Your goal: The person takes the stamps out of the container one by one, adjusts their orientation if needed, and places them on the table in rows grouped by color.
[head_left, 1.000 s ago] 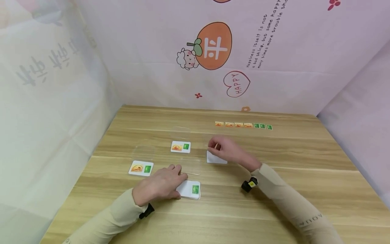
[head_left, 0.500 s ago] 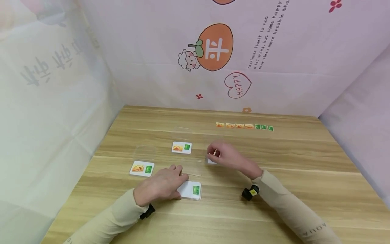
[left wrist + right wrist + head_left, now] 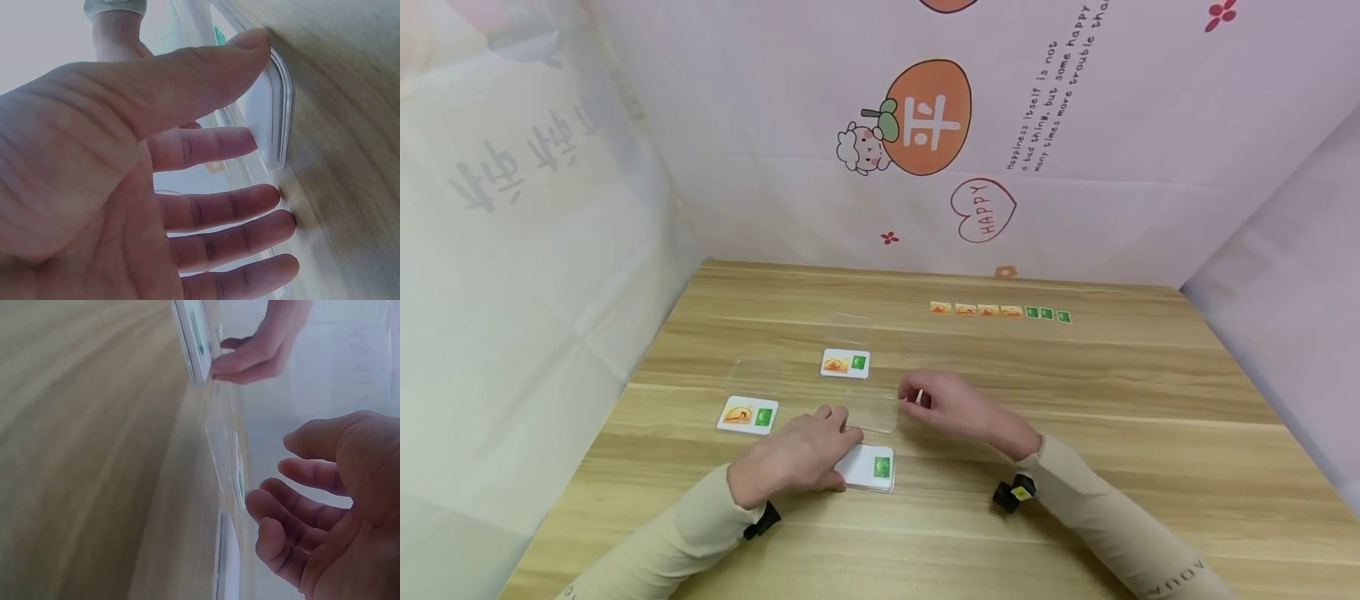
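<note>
My left hand (image 3: 797, 454) holds a clear plastic card case by its edges, thumb at the near edge and index finger at the far one. Inside lies a white card (image 3: 868, 467) with a green stamp-like sticker at its right end. The case's transparent lid (image 3: 874, 412) lies folded back behind it. Beside that lid hovers my right hand (image 3: 955, 404), its fingers loosely curled with nothing visible between them. Another white card case (image 3: 229, 559) shows below this hand in the right wrist view; the hand hides it in the head view.
Two more opened cases hold cards with orange and green stickers, one at the left (image 3: 748, 415) and one farther back (image 3: 846, 363). Across the back of the table (image 3: 1150, 375) runs a row of small orange stickers (image 3: 988, 311) and green stickers (image 3: 1047, 314). Printed cloth (image 3: 1075, 217) stands behind.
My right hand has moved nearer and slightly left, from over the right-hand white card towards the lid of the front case. My left hand keeps its place on the front case.
</note>
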A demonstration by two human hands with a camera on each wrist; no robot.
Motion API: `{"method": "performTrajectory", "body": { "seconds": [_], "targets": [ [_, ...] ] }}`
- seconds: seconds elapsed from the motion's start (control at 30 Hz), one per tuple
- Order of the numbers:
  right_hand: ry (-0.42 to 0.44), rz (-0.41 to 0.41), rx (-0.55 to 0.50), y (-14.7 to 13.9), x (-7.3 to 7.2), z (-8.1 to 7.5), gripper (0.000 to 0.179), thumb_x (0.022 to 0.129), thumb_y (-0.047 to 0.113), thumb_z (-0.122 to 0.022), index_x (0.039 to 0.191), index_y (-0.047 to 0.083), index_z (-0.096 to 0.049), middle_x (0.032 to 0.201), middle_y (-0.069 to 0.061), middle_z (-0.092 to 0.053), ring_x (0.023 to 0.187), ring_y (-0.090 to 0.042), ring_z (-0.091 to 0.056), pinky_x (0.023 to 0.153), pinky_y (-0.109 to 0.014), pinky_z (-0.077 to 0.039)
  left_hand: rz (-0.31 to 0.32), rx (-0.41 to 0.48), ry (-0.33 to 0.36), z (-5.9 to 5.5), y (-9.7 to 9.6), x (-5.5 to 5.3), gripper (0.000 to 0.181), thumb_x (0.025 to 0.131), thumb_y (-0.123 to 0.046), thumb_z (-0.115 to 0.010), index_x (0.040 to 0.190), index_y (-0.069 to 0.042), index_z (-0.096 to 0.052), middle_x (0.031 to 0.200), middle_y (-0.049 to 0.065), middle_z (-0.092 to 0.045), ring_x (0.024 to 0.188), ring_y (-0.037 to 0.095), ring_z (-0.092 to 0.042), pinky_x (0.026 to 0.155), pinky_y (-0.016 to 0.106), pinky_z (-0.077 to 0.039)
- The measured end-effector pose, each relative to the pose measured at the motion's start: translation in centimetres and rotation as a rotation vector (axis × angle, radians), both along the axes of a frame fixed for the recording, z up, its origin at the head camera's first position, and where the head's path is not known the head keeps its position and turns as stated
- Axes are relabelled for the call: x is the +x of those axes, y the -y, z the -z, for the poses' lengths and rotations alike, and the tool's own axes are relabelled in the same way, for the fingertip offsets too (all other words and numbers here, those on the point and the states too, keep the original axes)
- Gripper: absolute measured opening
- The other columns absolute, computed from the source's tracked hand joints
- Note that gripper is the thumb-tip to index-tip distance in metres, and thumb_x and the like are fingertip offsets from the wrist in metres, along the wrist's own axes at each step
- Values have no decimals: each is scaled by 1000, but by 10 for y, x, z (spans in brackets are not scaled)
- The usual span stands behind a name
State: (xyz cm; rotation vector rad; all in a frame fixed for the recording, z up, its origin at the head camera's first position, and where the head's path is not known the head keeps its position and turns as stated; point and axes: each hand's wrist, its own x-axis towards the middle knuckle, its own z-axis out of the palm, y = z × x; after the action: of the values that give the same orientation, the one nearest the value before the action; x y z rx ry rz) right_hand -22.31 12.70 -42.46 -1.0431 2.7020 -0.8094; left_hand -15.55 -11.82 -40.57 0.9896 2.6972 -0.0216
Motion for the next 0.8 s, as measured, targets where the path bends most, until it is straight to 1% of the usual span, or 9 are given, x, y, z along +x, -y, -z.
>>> {"method": "performTrajectory", "body": {
  "seconds": [0.17,0.37,0.63,0.8],
  "targets": [
    [12,-6,11,3,7,1,4,94,23,-66,96,20,-64,84,11,-60,72,-5,-53,63,-20,-48,1,-1,1,0,0,0,50,82,-44,-77,120,-17,-61,107,4,-55,89,15,-49,70,29,-46],
    [48,-18,25,6,17,-3,8,95,23,-65,100,18,-65,86,10,-61,74,-6,-54,65,-21,-48,5,0,-3,1,0,0,49,82,-44,-78,119,-16,-61,107,4,-55,89,15,-49,70,29,-47],
    [34,-41,37,9,25,-3,7,95,23,-65,100,19,-65,87,11,-61,74,-5,-53,66,-20,-48,4,-1,1,2,0,-1,50,82,-44,-77,120,-16,-60,109,4,-56,91,16,-49,71,29,-47],
    [46,-62,55,12,29,-1,10,95,24,-65,103,18,-66,89,11,-62,74,-4,-53,66,-20,-47,0,2,-6,2,0,-1,50,82,-43,-78,120,-16,-61,107,3,-55,89,15,-49,70,28,-46]
  ]
}}
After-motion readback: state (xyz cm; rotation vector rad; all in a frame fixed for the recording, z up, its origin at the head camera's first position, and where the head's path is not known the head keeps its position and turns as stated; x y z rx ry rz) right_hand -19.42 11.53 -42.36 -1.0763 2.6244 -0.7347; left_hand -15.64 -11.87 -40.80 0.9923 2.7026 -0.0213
